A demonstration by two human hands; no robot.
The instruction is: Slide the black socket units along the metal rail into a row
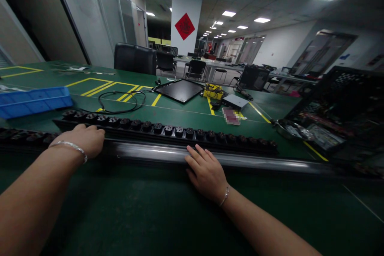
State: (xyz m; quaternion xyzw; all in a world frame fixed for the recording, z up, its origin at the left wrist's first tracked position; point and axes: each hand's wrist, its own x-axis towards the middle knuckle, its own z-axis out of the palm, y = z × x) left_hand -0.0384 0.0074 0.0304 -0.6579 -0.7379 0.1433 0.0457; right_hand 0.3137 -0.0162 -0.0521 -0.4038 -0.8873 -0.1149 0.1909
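A long, smooth, dark metal housing [156, 153] lies across the green table in front of me. My left hand [79, 142] is closed over it toward the left, its fingertips hidden from view. On the housing's middle rests my right hand [207, 173], with fingers stretched out and apart. Just behind the housing, and close along it, runs a black strip [136, 130] with a row of round socket-like pieces facing up. Past my left wrist, more of these black pieces [27, 136] show at the left edge.
A blue plastic bin [36, 102] stands at the left, with a looped black cable [121, 102] nearby. Further back lie a flat black panel [181, 90], a yellow object wrapped in wires [213, 91] and a grey box [235, 102]. An open dark case [339, 108] stands at the right beside a metal bowl [289, 129].
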